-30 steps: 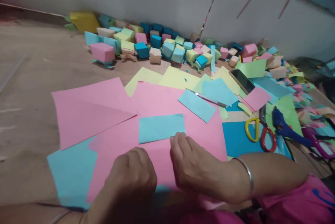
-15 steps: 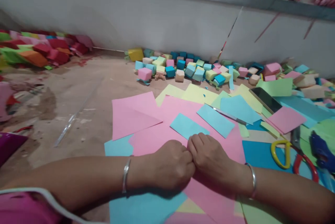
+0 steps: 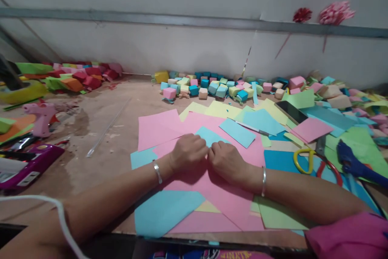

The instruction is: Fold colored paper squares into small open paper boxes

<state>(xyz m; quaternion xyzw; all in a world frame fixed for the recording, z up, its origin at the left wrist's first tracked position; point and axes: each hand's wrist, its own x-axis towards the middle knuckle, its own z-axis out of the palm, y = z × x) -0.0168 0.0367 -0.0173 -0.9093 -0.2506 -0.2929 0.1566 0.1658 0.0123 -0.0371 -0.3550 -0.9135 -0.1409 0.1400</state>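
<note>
My left hand (image 3: 190, 150) and my right hand (image 3: 228, 160) are both closed, knuckles up, with their fingertips nearly meeting over a large sheet of pink paper (image 3: 194, 121). Whatever they pinch, if anything, is hidden beneath the fingers. Just beyond the hands lies a small light-blue paper piece (image 3: 210, 133), partly covered by them. Another light-blue rectangle (image 3: 238, 133) rests to its right, beside a slim pen-like tool (image 3: 253, 127). A bigger light-blue sheet (image 3: 163, 210) is spread near the table's front edge, below my left forearm.
Scissors (image 3: 304, 161) with yellow and red handles, a dark blue glue gun (image 3: 351, 160) and a phone (image 3: 291, 111) lie at right. Small paper cubes (image 3: 194, 89) line the wall. A pink glue gun (image 3: 42, 117) and purple case (image 3: 36, 166) are left; a white cable (image 3: 62, 216) crosses my left arm.
The view has tilted up and drawn back, bringing the pink glue gun and table's front edge into sight. Both hands stay closed and close together, with a slight gap now between them.
</note>
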